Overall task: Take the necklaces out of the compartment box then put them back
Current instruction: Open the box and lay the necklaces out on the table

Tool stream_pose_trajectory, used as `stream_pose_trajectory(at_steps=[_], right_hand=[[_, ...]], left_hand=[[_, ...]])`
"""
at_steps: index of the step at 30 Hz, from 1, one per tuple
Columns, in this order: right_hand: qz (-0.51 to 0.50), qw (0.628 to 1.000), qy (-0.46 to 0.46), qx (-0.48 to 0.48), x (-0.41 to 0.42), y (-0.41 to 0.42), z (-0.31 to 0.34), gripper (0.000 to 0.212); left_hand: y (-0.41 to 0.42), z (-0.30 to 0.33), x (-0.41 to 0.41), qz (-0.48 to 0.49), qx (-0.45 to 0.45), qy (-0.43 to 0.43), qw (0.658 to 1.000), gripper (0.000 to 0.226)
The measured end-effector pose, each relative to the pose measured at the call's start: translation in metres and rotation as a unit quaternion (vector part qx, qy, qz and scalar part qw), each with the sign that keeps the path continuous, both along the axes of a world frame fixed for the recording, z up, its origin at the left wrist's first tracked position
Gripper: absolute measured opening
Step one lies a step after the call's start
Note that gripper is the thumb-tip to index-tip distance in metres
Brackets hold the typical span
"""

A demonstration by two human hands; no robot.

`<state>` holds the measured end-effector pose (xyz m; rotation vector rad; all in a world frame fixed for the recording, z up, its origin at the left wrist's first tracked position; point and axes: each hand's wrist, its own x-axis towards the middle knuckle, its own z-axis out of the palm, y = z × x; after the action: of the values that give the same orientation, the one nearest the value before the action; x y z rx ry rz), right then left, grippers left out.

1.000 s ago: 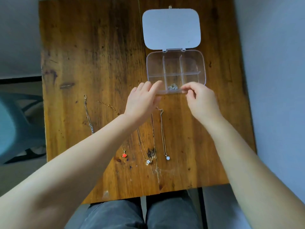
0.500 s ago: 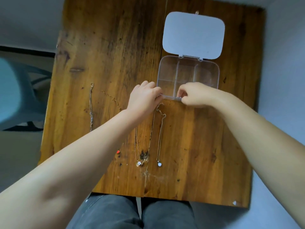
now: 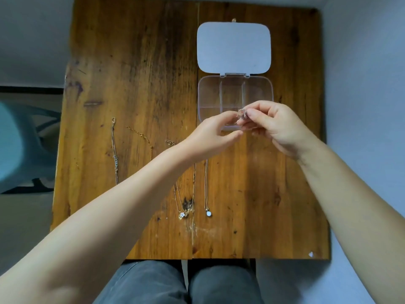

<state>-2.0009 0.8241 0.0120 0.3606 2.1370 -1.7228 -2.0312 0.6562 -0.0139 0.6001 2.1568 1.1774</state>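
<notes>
Hands meet above the near edge of the box [image 3: 235, 96], which sits open on the table [image 3: 135, 62] with its lid [image 3: 233, 47] folded flat behind it. Right hand [image 3: 277, 128]: thumb and forefinger pinch a small bunched silver necklace [image 3: 242, 113], other fingers curled. Left hand [image 3: 213, 136]: fingers loosely bent, tips reaching to the bundle; whether they touch it cannot be told. Visible compartments of the box look empty; the near row is partly hidden by the hands. Four more chains lie stretched out on the table, left of and nearer than the box: silver chain [image 3: 115, 154] far left, gold chain [image 3: 140, 134], flower-pendant chain [image 3: 182, 213], round-pendant chain [image 3: 208, 212]. Left forearm crosses over the middle ones.
</notes>
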Motion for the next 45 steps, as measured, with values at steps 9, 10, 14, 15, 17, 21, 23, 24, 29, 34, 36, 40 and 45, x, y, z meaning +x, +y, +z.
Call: stream_pose_trajectory(at_steps=[9, 10, 14, 15, 17, 21, 23, 24, 29, 34, 36, 40, 45], right_hand=[[-0.130, 0.945, -0.076, -0.291, 0.049, 0.020, 0.006, 0.028], [-0.136, 0.946, -0.078, -0.282, 0.056, 0.019, 0.002, 0.022], [-0.187, 0.958, -0.098, -0.193, 0.089, 0.017, -0.017, 0.016], [-0.203, 0.958, -0.108, -0.174, 0.099, 0.015, -0.020, 0.017], [-0.230, 0.952, -0.143, -0.142, 0.122, 0.006, -0.026, 0.015], [-0.288, 0.924, -0.225, -0.115, 0.166, -0.025, -0.044, 0.011], [-0.323, 0.908, -0.243, -0.111, 0.182, -0.040, -0.054, 0.010], [-0.339, 0.900, -0.247, -0.119, 0.186, -0.047, -0.058, 0.011], [-0.353, 0.895, -0.264, -0.072, 0.196, -0.063, -0.075, 0.009], [-0.251, 0.933, -0.225, 0.124, 0.201, -0.065, -0.081, 0.010], [-0.214, 0.935, -0.234, 0.160, 0.204, -0.064, -0.083, 0.014], [-0.141, 0.929, -0.265, 0.216, 0.210, -0.062, -0.087, 0.019], [-0.026, 0.907, -0.273, 0.320, 0.204, -0.049, -0.074, 0.032]], left_hand=[[-0.008, 0.002, 0.009, 0.043, 0.078, -0.159, 0.983, 0.033], [-0.009, 0.002, 0.009, 0.044, 0.074, -0.159, 0.983, 0.033], [-0.004, 0.005, 0.007, 0.069, 0.030, -0.112, 0.991, 0.034], [-0.001, 0.003, 0.007, 0.068, 0.004, -0.080, 0.994, 0.034], [0.008, -0.005, 0.009, 0.062, -0.042, -0.019, 0.997, 0.030], [0.028, -0.032, 0.027, 0.029, -0.102, 0.024, 0.994, 0.022], [0.038, -0.046, 0.037, 0.013, -0.126, 0.026, 0.992, 0.020], [0.039, -0.050, 0.040, 0.013, -0.134, 0.028, 0.991, 0.019], [0.047, -0.064, 0.045, 0.025, -0.181, 0.056, 0.981, 0.013], [0.051, -0.071, 0.051, -0.020, -0.245, 0.153, 0.957, 0.016], [0.051, -0.073, 0.053, -0.030, -0.249, 0.177, 0.952, 0.014], [0.042, -0.074, 0.054, -0.045, -0.224, 0.179, 0.957, 0.013], [-0.006, -0.064, 0.050, -0.025, -0.185, 0.172, 0.967, 0.014]])
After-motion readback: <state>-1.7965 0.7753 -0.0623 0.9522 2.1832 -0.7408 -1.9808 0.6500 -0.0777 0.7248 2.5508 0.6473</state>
